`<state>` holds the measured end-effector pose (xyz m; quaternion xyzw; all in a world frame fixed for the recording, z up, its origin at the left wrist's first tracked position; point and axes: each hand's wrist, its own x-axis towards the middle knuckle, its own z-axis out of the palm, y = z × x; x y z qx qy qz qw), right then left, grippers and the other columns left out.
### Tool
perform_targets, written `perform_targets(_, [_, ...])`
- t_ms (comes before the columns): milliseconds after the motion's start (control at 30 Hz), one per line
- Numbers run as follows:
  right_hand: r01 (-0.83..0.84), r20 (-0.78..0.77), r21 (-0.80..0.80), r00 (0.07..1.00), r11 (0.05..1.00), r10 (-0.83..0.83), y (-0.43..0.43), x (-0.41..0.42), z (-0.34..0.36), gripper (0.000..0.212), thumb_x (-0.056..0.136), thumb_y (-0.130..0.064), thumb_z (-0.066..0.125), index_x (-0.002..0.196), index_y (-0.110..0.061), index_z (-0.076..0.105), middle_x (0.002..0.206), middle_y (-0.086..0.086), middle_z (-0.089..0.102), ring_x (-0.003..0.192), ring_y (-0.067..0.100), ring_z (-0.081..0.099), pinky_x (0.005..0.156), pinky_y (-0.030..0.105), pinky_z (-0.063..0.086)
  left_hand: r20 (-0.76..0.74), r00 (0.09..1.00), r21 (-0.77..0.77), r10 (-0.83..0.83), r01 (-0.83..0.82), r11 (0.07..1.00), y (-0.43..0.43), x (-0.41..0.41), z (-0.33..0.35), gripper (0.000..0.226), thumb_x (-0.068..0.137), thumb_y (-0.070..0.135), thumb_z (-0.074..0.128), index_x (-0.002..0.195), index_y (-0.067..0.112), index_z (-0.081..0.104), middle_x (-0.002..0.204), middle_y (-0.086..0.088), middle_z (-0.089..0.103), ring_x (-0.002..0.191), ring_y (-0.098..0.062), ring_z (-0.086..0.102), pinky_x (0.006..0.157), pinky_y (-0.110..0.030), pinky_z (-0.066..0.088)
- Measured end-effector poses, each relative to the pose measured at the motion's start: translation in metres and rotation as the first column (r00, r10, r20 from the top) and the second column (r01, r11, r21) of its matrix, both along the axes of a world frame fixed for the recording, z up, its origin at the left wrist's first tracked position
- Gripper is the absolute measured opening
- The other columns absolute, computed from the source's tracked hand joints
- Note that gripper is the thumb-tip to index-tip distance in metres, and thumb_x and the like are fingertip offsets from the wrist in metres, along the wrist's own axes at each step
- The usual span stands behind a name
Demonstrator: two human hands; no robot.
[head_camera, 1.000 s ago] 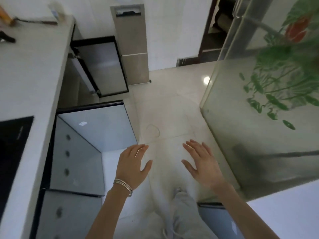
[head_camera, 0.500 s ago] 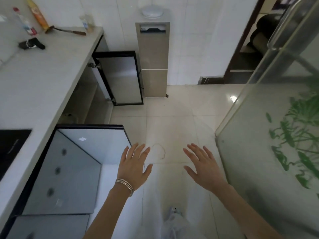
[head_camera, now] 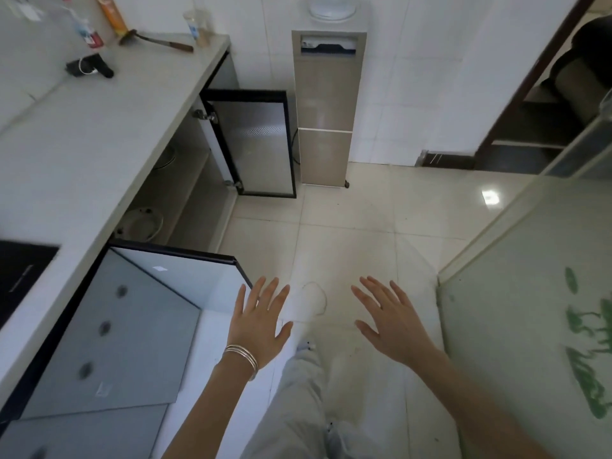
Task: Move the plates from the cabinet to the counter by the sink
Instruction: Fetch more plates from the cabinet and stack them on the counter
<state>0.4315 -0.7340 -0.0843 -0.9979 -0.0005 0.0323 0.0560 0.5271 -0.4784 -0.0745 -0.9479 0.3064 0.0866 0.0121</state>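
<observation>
Two hands, left hand (head_camera: 256, 323) & right hand (head_camera: 390, 321), hover empty w/ fingers spread over the floor (head_camera: 364, 226). Cabinet (head_camera: 185, 193) stands open at left under the counter (head_camera: 99, 134).

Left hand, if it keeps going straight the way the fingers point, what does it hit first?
Probably the open cabinet door just ahead of the left hand; depth is unclear, so it might pass over the door's edge instead.

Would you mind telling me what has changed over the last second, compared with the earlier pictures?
The view has lifted and moved forward: the far open cabinet, its door and the water dispenser now show more fully, and the glass door at right has slid toward the frame edge. The left hand and right hand stay open, spread and empty.
</observation>
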Motion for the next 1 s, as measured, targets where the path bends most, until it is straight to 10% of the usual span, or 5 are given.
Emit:
perform_targets(200, [-0.047,-0.007,-0.006,0.999,0.999,0.047,-0.028,0.080,0.002,0.058,0.086,-0.049,0.034,0.135,-0.018,0.042,0.139,0.007,0.047,0.128,0.022,0.045,0.105,0.049,0.036,-0.052,0.993,-0.019,0.102,-0.103,0.994,-0.019,0.064,-0.015,0.067,0.089,0.057,0.004,0.133,0.021,0.038,0.135,-0.007,0.051,0.129,-0.026,0.027,0.109,-0.044,0.004])
perform_targets(400, [-0.145,0.043,-0.026,0.988,0.989,0.147,-0.060,0.190,0.025,0.058,0.086,-0.048,0.035,0.134,-0.016,0.042,0.138,0.008,0.048,0.127,0.023,0.046,0.104,0.048,0.036,0.075,0.983,-0.108,0.165,-0.156,0.982,-0.047,0.153,-0.011,0.062,0.077,0.052,0.034,0.130,0.021,0.041,0.129,-0.008,0.056,0.126,-0.029,0.032,0.106,-0.048,0.018])
perform_targets(1000, [-0.554,0.083,-0.006,0.829,0.832,0.553,-0.054,0.427,0.018,0.056,0.089,-0.050,0.030,0.133,-0.018,0.045,0.135,0.003,0.052,0.126,0.018,0.047,0.103,0.043,0.038,0.062,0.829,-0.089,0.556,-0.551,0.830,-0.052,0.271,-0.004,0.063,0.077,0.053,0.035,0.126,0.017,0.051,0.124,-0.010,0.059,0.117,-0.033,0.053,0.098,-0.056,0.037])
